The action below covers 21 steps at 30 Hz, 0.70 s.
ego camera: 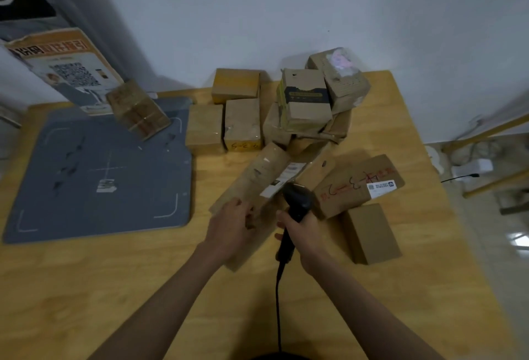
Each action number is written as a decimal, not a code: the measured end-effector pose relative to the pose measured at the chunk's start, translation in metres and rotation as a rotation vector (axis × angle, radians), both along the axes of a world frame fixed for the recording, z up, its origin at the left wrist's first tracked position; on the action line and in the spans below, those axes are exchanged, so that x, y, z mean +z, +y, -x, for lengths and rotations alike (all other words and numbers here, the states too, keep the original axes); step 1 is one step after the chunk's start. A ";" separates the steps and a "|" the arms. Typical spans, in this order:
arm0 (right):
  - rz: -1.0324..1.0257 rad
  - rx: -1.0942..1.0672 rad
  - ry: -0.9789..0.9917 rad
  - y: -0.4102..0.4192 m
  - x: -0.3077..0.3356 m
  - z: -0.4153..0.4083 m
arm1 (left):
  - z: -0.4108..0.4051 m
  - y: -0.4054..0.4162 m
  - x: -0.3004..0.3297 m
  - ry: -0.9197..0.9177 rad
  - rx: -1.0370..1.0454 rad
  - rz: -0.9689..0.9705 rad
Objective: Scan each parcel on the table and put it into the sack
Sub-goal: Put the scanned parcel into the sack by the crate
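Observation:
My left hand grips the near end of a long brown parcel, which is tilted with its white label facing up. My right hand holds a black handheld scanner whose head points at that label. The scanner's black cable runs down toward me. Several more brown parcels lie on the wooden table: one with red writing just right of the scanner, a plain one by my right wrist, and a pile at the back. No sack is in view.
A grey mat with white markings covers the table's left part, and a taped parcel leans at its far edge against a printed sign. Three boxes stand near the wall. The floor and yellow rails lie beyond the table's right edge.

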State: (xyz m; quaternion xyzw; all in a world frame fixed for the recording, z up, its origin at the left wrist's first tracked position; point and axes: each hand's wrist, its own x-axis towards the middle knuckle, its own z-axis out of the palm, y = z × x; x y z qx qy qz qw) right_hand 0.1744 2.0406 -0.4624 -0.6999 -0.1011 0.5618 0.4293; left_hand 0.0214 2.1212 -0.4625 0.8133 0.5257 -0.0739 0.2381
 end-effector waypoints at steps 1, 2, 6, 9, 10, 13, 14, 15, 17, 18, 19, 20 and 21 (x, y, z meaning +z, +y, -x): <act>0.014 0.002 -0.030 -0.003 -0.002 0.006 | 0.002 -0.008 -0.003 -0.051 0.034 0.076; 0.017 0.002 -0.055 -0.004 -0.005 0.012 | 0.003 -0.014 -0.006 -0.114 0.073 0.158; -0.002 0.031 -0.195 -0.002 -0.009 0.023 | 0.010 -0.022 -0.006 -0.322 0.224 0.373; 0.014 0.042 -0.239 -0.004 -0.013 0.030 | 0.017 -0.026 -0.006 -0.353 0.285 0.468; 0.022 0.041 -0.254 -0.004 -0.018 0.033 | 0.018 -0.027 -0.007 -0.364 0.297 0.499; 0.044 0.025 -0.276 -0.005 -0.023 0.039 | 0.019 -0.030 -0.003 -0.400 0.309 0.540; 0.034 0.009 -0.279 -0.005 -0.025 0.040 | 0.018 -0.030 -0.001 -0.413 0.317 0.559; 0.034 0.007 -0.284 -0.005 -0.024 0.041 | 0.018 -0.030 -0.001 -0.428 0.332 0.590; 0.022 -0.011 -0.290 -0.006 -0.023 0.043 | 0.016 -0.032 0.004 -0.437 0.359 0.650; 0.014 -0.030 -0.288 -0.007 -0.024 0.043 | 0.014 -0.033 0.007 -0.429 0.364 0.663; 0.011 -0.038 -0.286 -0.007 -0.022 0.044 | 0.012 -0.034 0.008 -0.421 0.369 0.664; -0.002 -0.048 -0.282 -0.008 -0.023 0.044 | 0.011 -0.035 0.010 -0.417 0.377 0.665; -0.002 -0.048 -0.279 -0.009 -0.019 0.044 | 0.010 -0.036 0.012 -0.409 0.376 0.667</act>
